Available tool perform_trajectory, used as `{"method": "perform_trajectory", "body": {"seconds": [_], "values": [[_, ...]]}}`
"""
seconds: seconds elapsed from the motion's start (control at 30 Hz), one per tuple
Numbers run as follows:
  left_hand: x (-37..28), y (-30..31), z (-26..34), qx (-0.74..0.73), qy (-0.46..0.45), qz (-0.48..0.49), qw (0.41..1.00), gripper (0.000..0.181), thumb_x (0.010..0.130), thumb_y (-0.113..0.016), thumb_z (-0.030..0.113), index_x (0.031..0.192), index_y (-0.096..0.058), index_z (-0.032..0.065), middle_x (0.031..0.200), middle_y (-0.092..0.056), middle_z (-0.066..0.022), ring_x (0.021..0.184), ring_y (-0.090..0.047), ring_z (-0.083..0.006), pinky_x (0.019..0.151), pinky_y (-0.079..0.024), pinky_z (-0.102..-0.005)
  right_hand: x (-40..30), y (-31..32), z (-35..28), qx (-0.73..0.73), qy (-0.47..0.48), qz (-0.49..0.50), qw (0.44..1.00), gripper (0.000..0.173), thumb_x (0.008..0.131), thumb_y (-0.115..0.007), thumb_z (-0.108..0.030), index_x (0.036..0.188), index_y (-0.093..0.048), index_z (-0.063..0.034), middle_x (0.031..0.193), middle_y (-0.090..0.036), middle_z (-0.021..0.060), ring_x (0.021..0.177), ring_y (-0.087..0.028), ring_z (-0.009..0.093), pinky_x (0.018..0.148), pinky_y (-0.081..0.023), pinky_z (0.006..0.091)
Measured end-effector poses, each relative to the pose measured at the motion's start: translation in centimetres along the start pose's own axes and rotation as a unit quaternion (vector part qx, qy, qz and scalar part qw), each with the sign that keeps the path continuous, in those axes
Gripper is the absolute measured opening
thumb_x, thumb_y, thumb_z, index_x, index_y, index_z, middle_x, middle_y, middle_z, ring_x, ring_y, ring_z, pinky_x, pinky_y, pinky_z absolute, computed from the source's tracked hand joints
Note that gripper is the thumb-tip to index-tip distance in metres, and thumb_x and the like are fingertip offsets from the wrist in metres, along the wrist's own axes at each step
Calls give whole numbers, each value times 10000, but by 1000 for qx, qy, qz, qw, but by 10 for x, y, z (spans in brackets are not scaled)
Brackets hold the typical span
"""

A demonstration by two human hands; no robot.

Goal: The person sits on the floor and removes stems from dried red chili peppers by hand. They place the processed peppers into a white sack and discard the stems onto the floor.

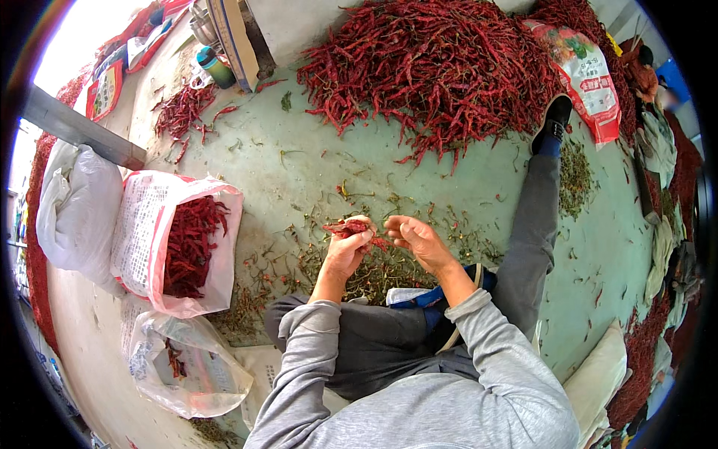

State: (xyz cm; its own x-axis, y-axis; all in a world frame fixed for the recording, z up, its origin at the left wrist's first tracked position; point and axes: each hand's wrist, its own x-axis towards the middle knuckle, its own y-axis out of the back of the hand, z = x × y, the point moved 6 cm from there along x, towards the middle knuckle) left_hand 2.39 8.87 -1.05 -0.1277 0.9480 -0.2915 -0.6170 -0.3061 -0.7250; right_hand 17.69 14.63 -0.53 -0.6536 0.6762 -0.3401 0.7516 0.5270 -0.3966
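Several dried red chili peppers (346,227) are gripped in my left hand (349,250), held above the floor in front of my crossed leg. Just to its right, my right hand (422,242) has its fingers curved and apart, with nothing visible between them. Between and below the hands lies a litter of green-brown chili stems (373,280) on the floor. To my left, an open white woven sack (143,236) with a pinkish rim lies with its mouth towards me, and dried red chilies (193,247) fill its inside.
A large heap of dried red chilies (432,73) lies ahead, with a printed sack (589,78) at its right. A clear plastic bag (190,365) holding a few dark chilies is at lower left. A green bottle (216,68) stands by a post (234,42). A stem pile (575,179) lies beside my outstretched leg.
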Motion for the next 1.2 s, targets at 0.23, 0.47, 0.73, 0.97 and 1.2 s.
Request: {"method": "perform_trajectory", "body": {"seconds": [0.23, 0.47, 0.73, 0.97, 1.2], "values": [[1, -7, -7, 113, 29, 2, 993, 230, 769, -706, 36, 985, -639, 80, 831, -619, 10, 672, -546, -91, 547, -410, -236, 12, -15, 5, -10, 73, 56, 996, 194, 918, -625, -193, 1002, -609, -19, 887, -616, -5, 784, -530, 60, 712, -440, 216], [2, -4, -5, 229, -45, 21, 972, 156, 799, -698, 50, 950, -659, 40, 864, -641, 12, 777, -573, -80, 687, -472, -240, 4, -13, -7, -209, 178, 191, 943, 110, 864, -652, -153, 839, -601, -60, 817, -624, 40, 736, -585, 166, 651, -461, 307], [1, 2, 0, 195, -42, 64, 978, 88, 766, -702, 71, 837, -664, 35, 756, -610, 19, 673, -518, -69, 585, -405, -241, 15, 19, -7, -500, 272, 254, 782, 144, 730, -671, -102, 820, -571, -51, 824, -602, 112, 790, -584, 321, 719, -468, 426], [12, 11, -18, 276, 9, 9, 961, 48, 775, -682, 60, 806, -646, 49, 720, -616, 10, 615, -534, -80, 542, -413, -260, -16, -4, -54, -405, 216, 164, 873, 332, 837, -680, -227, 1074, -585, -14, 1062, -587, 148, 1000, -568, 293, 862, -461, 389], [10, 7, -10, 402, 14, 72, 913, 107, 737, -678, 112, 755, -628, 19, 659, -596, 19, 622, -506, -73, 558, -420, -286, -19, -59, -76, -561, 327, 128, 749, 232, 735, -743, -281, 867, -679, -101, 1076, -587, 110, 1037, -534, 305, 901, -387, 438]]}}
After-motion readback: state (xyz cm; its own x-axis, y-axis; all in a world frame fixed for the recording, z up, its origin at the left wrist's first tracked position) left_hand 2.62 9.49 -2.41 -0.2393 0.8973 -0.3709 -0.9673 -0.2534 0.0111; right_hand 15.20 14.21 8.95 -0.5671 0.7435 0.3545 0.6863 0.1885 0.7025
